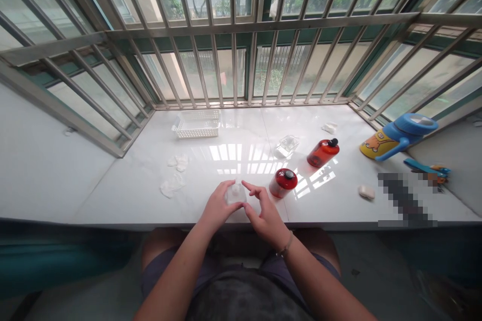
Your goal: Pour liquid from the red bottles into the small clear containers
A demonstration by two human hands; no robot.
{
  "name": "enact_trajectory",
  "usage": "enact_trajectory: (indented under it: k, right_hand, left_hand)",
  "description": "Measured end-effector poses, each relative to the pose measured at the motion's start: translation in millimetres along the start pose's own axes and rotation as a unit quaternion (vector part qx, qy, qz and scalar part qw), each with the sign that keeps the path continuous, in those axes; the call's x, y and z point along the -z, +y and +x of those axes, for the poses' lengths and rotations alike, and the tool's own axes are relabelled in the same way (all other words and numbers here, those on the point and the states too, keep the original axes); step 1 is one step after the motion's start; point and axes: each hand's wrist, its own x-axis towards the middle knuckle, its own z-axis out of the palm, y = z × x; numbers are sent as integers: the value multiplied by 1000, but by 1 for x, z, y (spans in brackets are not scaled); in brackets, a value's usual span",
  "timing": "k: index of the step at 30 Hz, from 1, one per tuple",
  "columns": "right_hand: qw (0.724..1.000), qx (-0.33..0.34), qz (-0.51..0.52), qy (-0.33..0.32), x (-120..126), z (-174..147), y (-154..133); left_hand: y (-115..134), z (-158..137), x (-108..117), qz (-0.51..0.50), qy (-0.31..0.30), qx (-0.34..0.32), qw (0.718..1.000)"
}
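Note:
A small clear, squarish container point(236, 193) with a pale rounded part in its middle stands near the counter's front edge. Around its left side curves my left hand point(218, 203), fingers at the back and thumb at the front. From the right, my right hand point(265, 210) grips the container's edge between a stretched index finger and thumb, the other fingers curled. Just right of that hand stands a red see-through bottle point(283, 183) with a dark cap. A second red bottle point(323, 153) with a black top stands farther back, and a clear faceted container point(287, 146) lies to its left.
On the white counter point(124, 195) are a white perforated basket point(198, 125), crumpled tissues point(173, 184), another tissue point(330, 127), a soap-like pale block point(366, 192), a blue-and-yellow cup point(395, 135) and a blue strap point(422, 166). A pixelated patch covers something at right. Metal window bars point(233, 67) rise behind.

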Motion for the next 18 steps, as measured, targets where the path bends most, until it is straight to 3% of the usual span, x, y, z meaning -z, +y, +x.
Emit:
enact_trajectory:
  k: [7,15,18]
  right_hand:
    - [999,-28,25,23,-16,15,7]
    - [995,-10,-48,82,-10,2,18]
    - [998,-7,-4,57,-9,1,16]
  left_hand:
    - [-2,-3,-3,-8,12,-1,1000]
    - [-2,-2,-3,-10,18,0,1000]
    - [-3,-2,-4,-13,21,-5,1000]
